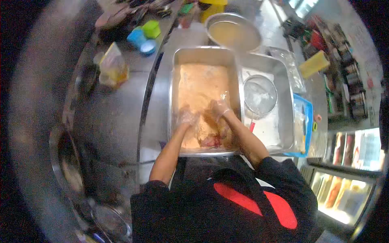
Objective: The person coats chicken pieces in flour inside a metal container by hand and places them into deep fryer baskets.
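A deep metal pan holds a wide layer of orange-tan breading powder. Both hands wear clear plastic gloves and are down in the pan. My left hand is at the powder near the left wall, its fingers blurred and partly sunk from sight. Over the middle right of the powder, my right hand has its fingers curled downward; whatever they hold is hidden. Reddish pieces that look like raw meat lie in the powder by the near wall, between my forearms.
To the right, a second metal pan with white powder holds a round sieve with a red handle. A round bowl of yellowish contents stands behind. A blue tray is farther right. At left are a bag and colored containers.
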### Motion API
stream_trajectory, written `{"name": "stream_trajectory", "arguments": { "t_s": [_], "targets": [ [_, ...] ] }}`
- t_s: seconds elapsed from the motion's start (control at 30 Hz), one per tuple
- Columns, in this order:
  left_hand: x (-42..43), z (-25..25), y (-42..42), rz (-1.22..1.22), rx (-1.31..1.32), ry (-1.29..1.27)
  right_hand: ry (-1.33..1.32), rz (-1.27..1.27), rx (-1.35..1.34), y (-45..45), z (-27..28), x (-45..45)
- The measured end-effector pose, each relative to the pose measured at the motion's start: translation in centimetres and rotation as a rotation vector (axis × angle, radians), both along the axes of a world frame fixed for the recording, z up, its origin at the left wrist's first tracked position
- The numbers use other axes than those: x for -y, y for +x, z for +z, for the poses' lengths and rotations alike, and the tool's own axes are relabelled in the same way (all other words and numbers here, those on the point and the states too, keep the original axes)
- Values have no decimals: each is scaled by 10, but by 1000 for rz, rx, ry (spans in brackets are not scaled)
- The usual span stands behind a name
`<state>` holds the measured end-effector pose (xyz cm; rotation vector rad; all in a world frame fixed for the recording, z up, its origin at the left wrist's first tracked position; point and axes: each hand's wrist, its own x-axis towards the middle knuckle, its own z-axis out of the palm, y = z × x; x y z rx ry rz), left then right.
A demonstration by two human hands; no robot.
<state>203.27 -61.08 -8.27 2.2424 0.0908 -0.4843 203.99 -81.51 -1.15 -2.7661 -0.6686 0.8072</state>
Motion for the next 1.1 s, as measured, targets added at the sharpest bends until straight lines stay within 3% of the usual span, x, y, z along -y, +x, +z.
{"name": "stream_trajectory", "arguments": {
  "t_s": [0.1,0.23,0.27,0.33,0.37,0.47,0.5,0.57,0.67,0.8,0.97,1.1],
  "targets": [
    [19,33,9,-290,-42,119,150,-174,41,-45,-16,13],
    [33,126,-24,-471,-244,168,324,-327,-48,-81,-17,-1],
    [31,118,-36,-482,-240,175,359,-354,-73,-86,-16,-5],
    [14,12,-35,-559,-57,145,374,-404,-60,-78,-10,-12],
    [10,0,-34,-607,-73,138,371,-433,-27,-71,-6,-17],
    [5,24,-30,-667,-166,166,363,-539,188,-50,5,-19],
    [2,28,-29,-678,-186,174,487,-549,358,-47,-3,-11],
    [-5,25,-27,-711,-228,172,355,-408,173,-46,-44,5],
    [-12,13,-24,-773,-298,162,427,-431,-45,-64,-41,3],
    [-8,19,-22,-815,-334,202,501,-511,-77,-85,-23,-23],
    [-2,64,-14,-624,-103,244,449,-582,29,-55,11,-7],
    [-7,72,-6,-527,-63,213,433,-478,9,-36,-8,7]
  ]
}}
